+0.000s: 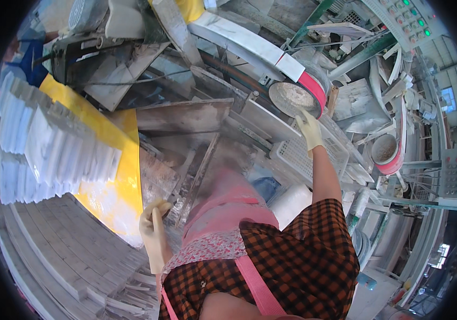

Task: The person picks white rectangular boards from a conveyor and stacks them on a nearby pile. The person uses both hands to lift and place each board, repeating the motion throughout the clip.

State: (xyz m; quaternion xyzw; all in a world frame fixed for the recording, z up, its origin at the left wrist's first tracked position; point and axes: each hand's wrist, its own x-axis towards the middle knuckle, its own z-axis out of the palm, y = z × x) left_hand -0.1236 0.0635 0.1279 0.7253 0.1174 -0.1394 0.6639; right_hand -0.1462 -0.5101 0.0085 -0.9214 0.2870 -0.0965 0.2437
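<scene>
Both my hands wear pale cream rubber gloves. My right hand [309,131] reaches out to the right, fingers stretched toward the lower rim of a round, dusty grinding wheel [294,100] with a red guard band. It overlaps the wheel's edge; whether it touches, I cannot tell. Below that hand lies a white perforated plastic basket [299,158]. My left hand [155,234] is held low beside my pink apron [225,205], its fingers curled in toward the thumb. What the curled fingers hold, if anything, is too small to make out.
Stacks of white slabs [60,146] stand at the left by a yellow sheet [116,186]. Long grey strips [73,245] are piled at lower left. A second wheel [384,149] and a button panel [456,173] stand at right. Dusty boards [183,117] lie ahead.
</scene>
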